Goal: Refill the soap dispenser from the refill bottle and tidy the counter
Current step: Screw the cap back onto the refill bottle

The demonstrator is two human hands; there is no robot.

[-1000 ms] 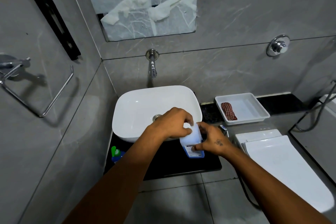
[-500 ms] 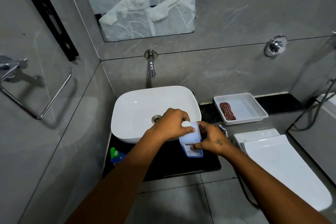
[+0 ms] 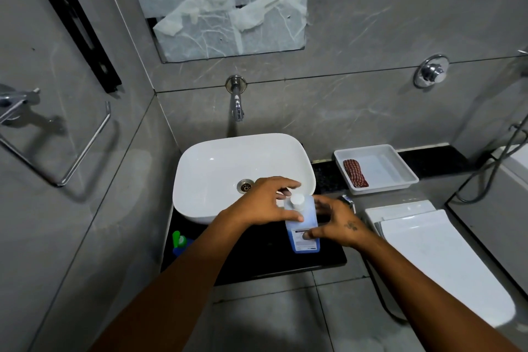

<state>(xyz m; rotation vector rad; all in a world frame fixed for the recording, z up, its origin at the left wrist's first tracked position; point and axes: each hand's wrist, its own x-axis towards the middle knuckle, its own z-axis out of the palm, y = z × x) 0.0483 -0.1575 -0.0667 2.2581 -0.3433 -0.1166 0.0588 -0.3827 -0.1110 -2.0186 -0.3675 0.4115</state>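
Stands upright near the tabletop's [image 3: 257,263] right front corner, just in front of the white basin's [image 3: 217,163] right front rim: the refill bottle [image 3: 304,230], pale blue and translucent, long axis vertical, white cap [image 3: 297,199] on top pointing up toward the camera, printed label facing forward; flanked by both hands; left hand [image 3: 264,201] over the bottle's upper left side, thumb laid on its shoulder, fingers [image 3: 288,185] spread and loosely bent beside the cap, not wrapped round it, contact with the cap unclear; right hand [image 3: 340,221] at the bottle's right side, thumb touching the label, fingers [image 3: 321,203] apart and reaching behind the bottle's upper right, no firm clasp visible; at the tabletop's left edge, close under the basin, a small blue container with a green top [image 3: 179,241]; beyond the right back corner on a dark ledge, a white tray [image 3: 400,164] with a folded red checked cloth [image 3: 355,173] along its left wall; wall tap [image 3: 237,100] above the basin; white toilet lid [image 3: 437,260] to the right.
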